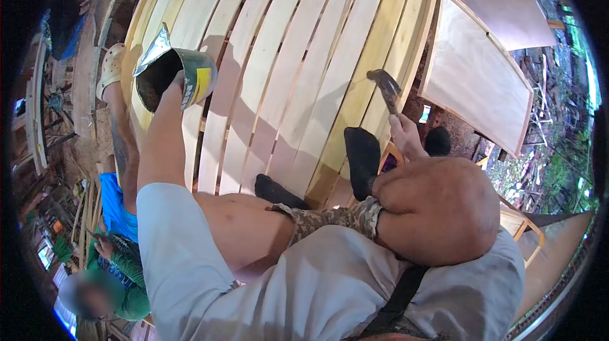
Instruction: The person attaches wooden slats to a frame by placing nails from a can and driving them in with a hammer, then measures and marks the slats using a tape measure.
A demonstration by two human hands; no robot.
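My left hand (pixel 175 87) reaches into the mouth of a green and yellow can (pixel 202 74). Its fingers are hidden by the can's wall, so what they grip does not show. A torn foil lid (pixel 157 49) stands up from the can's rim, and the inside looks dark. In my right hand (pixel 406 136) is a claw hammer (pixel 388 90), its fingers wrapped round the handle. The hammer head is over the right-hand wooden slats (pixel 317 74), close to what looks like a thin nail.
I sit on the slatted wooden frame, my dark-socked feet (pixel 361 157) on it. A pale framed panel (pixel 476 68) leans at the right. Another person (pixel 127 277) in green sleeves and blue shorts is at the left, a clog (pixel 111 71) beside the slats.
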